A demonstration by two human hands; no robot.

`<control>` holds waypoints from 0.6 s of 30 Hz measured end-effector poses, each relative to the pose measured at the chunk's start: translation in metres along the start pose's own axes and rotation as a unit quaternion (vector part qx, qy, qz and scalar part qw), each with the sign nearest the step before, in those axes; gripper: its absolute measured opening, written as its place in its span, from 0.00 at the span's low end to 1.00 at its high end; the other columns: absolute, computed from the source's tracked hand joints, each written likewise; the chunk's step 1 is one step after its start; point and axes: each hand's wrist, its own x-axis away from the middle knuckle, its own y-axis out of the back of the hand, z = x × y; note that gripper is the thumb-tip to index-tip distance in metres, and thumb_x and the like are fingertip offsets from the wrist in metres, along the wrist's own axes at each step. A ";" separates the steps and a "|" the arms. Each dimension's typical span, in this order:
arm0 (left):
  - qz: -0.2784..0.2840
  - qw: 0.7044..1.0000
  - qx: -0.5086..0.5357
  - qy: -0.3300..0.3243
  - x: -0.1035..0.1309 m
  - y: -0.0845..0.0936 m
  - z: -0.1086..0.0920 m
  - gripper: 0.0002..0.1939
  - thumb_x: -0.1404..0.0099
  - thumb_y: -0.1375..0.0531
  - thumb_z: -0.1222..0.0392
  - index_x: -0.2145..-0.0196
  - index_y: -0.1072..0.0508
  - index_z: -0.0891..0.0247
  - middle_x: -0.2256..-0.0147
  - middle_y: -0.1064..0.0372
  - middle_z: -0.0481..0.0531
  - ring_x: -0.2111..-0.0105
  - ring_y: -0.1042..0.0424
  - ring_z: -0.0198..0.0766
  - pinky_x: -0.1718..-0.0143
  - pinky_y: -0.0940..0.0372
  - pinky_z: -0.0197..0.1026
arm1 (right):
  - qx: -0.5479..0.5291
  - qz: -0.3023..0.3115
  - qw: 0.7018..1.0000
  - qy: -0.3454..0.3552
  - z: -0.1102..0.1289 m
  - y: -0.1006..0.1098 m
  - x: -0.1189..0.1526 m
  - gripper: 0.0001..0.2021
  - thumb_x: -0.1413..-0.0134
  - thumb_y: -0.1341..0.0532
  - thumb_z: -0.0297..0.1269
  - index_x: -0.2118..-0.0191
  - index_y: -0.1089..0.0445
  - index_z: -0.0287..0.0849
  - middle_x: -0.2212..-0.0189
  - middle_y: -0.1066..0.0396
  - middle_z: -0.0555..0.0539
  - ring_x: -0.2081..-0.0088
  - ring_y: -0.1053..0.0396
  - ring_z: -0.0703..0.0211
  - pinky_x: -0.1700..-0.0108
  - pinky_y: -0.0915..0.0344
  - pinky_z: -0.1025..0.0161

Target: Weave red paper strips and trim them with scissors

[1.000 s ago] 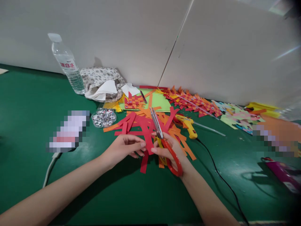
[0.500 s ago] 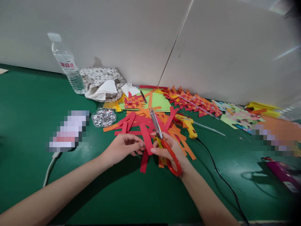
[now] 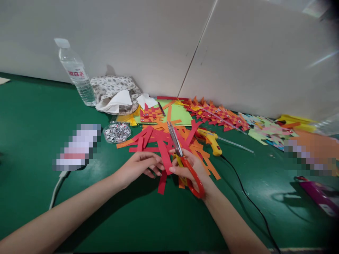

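Note:
My right hand is closed on red-handled scissors, whose blades point up and away from me. Between its thumb and fingers it also pinches the lower end of a red paper strip. My left hand is just left of that strip, fingers curled and slightly apart, the tips near its edge; whether they touch it is unclear. Beneath and beyond both hands lies a loose pile of red and orange strips. A small woven paper fish rests behind the pile on light green paper.
A yellow glue gun with a black cord lies right of the pile. Left are a tray of googly eyes, a blurred phone, a water bottle and a patterned pouch. Woven fish line the wall, with a purple object at right.
My left hand's fingers have loosened and spread slightly beside the red strip. My right hand, the scissors and the strip have hardly moved.

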 end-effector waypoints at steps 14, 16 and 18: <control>-0.012 1.000 -0.010 -0.020 0.001 -0.003 -0.001 0.07 0.44 0.35 0.58 0.72 0.23 0.65 0.77 0.25 0.49 0.78 0.28 0.30 0.74 0.34 0.30 | -0.012 -0.001 1.000 0.000 0.000 -0.001 0.000 0.28 0.73 0.27 0.28 0.58 0.32 0.41 0.78 0.32 0.56 0.77 0.37 0.68 0.73 0.42 0.67; -0.015 1.000 -0.017 -0.022 0.001 -0.003 0.000 0.06 0.44 0.34 0.58 0.71 0.22 0.65 0.78 0.25 0.49 0.78 0.28 0.29 0.75 0.34 0.29 | -0.016 0.003 1.000 -0.003 0.000 -0.001 0.000 0.28 0.74 0.27 0.27 0.58 0.32 0.41 0.79 0.32 0.56 0.77 0.37 0.68 0.73 0.42 0.68; -0.015 0.999 -0.016 -0.023 0.001 -0.002 0.000 0.06 0.44 0.34 0.59 0.71 0.22 0.64 0.78 0.25 0.49 0.78 0.28 0.29 0.74 0.34 0.29 | -0.019 0.004 1.000 -0.005 -0.001 0.000 0.000 0.29 0.74 0.27 0.27 0.58 0.32 0.40 0.79 0.31 0.56 0.77 0.38 0.69 0.73 0.43 0.68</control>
